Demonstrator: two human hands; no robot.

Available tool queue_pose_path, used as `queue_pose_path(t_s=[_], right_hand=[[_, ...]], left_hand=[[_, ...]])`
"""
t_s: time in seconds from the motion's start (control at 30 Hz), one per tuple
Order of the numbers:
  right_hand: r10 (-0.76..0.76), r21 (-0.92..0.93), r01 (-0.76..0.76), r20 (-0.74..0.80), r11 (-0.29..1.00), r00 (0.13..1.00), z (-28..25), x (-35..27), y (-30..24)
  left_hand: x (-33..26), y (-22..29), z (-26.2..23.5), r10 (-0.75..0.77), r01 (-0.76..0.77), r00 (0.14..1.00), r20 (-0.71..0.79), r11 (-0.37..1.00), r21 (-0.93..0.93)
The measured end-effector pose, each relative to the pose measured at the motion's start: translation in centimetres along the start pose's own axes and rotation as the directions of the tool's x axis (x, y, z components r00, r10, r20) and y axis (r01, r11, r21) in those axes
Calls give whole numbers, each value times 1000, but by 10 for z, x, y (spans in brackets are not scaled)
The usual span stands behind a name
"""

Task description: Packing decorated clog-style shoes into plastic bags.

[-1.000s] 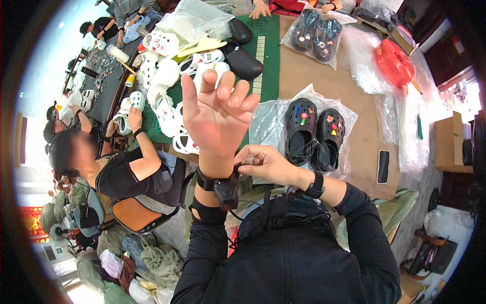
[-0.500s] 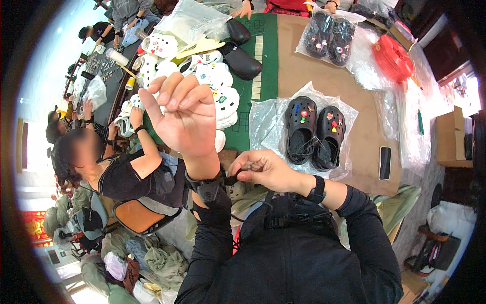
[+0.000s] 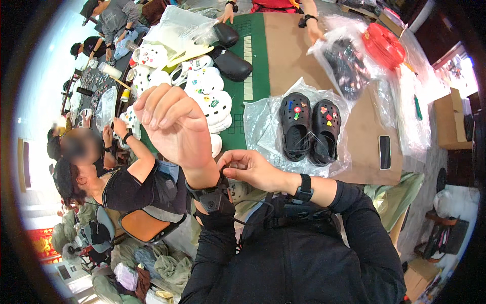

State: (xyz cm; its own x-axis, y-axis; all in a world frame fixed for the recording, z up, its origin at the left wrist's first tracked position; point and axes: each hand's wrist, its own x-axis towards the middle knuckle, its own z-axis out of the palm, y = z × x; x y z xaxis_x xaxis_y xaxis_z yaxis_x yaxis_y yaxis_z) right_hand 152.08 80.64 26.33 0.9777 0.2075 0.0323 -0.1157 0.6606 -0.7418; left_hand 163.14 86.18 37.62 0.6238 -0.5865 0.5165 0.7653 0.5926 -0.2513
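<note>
My left hand (image 3: pixel 169 124) is raised in front of me, fingers curled loosely and holding nothing. A black band with a small device (image 3: pixel 211 195) wraps its wrist. My right hand (image 3: pixel 250 169) pinches that band at the wrist's right side. A pair of black clogs (image 3: pixel 310 127) with coloured charms lies on clear plastic wrap (image 3: pixel 263 121) on the brown table (image 3: pixel 369 131), just beyond my right hand.
White clogs (image 3: pixel 210 99) are piled on a green mat (image 3: pixel 255 50), with black clogs (image 3: pixel 232 63) behind. A dark phone (image 3: pixel 385 152) lies at the table's right. A red bag (image 3: pixel 383 45) sits far right. A seated person (image 3: pixel 136 185) works at my left; others sit further back.
My left hand has turned and its spread fingers have curled in, drifting left. My right hand has stayed at the wrist band.
</note>
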Motion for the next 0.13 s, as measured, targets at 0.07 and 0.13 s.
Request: queue_pose_path(t_s=[0.07, 0.13], right_hand=[[-32, 37, 32, -1, 999, 1000, -1, 0, 4], [-52, 41, 51, 22, 998, 998, -1, 0, 5]], left_hand=[[0, -1, 0, -19, 19, 1000, 6, 1000, -11], [-1, -2, -1, -28, 29, 999, 16, 995, -90]])
